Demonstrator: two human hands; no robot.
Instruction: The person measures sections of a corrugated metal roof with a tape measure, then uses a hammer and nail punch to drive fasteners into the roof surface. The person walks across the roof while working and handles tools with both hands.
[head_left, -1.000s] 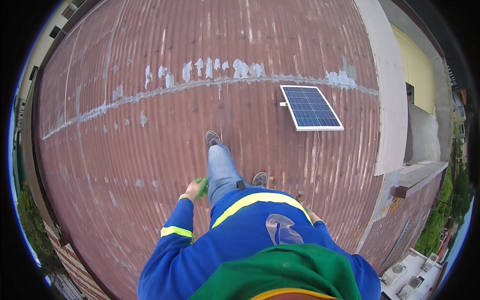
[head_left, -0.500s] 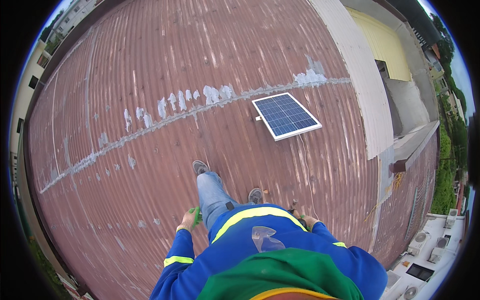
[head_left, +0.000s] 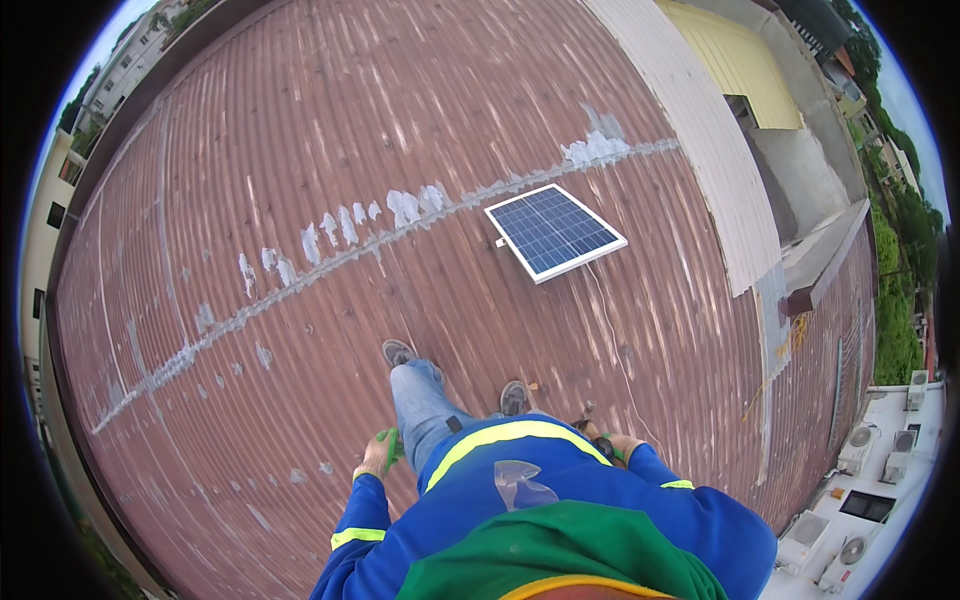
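Observation:
My left hand (head_left: 378, 452), in a glove with green fingers, hangs beside my left thigh. Its fingers look loosely apart, and nothing shows in them. At my right hip, my right hand (head_left: 622, 446) is closed around a dark object (head_left: 597, 436) whose kind I cannot make out; my jacket hides part of it. Ahead and to the right, a solar panel (head_left: 557, 232) with a white frame lies on the brown corrugated roof (head_left: 300, 370). A thin white cable (head_left: 612, 335) trails from its near edge down towards my right side.
A grey sealed seam (head_left: 330, 265) with pale patches crosses the roof ahead. To the right are a light metal strip (head_left: 690, 150), a concrete ledge (head_left: 830, 255) and yellow cord (head_left: 797, 332). Air-conditioner units (head_left: 858, 447) stand lower, beyond the right edge. My shoes (head_left: 398, 352) rest on the sheets.
The view has turned slightly, so the panel and seam sit a little further left. My feet stay in place, and both hands keep nearly the same position.

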